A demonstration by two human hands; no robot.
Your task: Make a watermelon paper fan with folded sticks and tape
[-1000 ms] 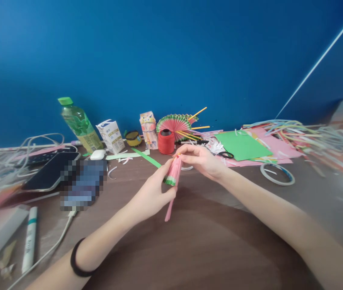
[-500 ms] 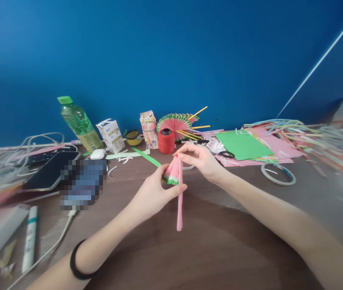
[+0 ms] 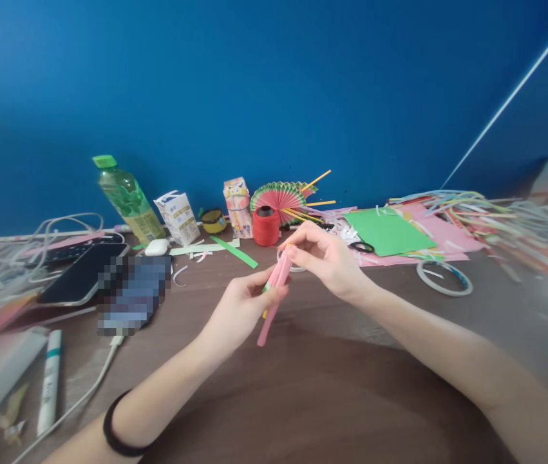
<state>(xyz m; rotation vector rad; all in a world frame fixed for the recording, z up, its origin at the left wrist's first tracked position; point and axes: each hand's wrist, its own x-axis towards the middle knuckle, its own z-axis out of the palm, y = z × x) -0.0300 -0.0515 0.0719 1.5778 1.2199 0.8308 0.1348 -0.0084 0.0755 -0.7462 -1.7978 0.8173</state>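
Both my hands hold a small folded pink paper fan [image 3: 274, 296] with a green edge, above the brown table [image 3: 331, 399]. My left hand [image 3: 237, 312] pinches its lower part between thumb and fingers, where a pink stick end pokes down. My right hand [image 3: 324, 258] grips the fan's upper end with its fingertips. The fan is folded flat into a narrow strip. A black band sits on my left wrist.
Along the blue wall stand a green-capped bottle [image 3: 123, 196], a small carton [image 3: 177, 216], a red thread spool [image 3: 266, 226] and an open watermelon paper fan [image 3: 278, 193]. Green and pink paper sheets [image 3: 387, 232], scissors [image 3: 361, 246], a tape ring [image 3: 444, 277], phones, cables and a marker [image 3: 49, 380] lie around.
The fan, partly spread half a second ago, is now pressed closed into a narrow strip. My left hand has dropped slightly and the stick end has tilted left.
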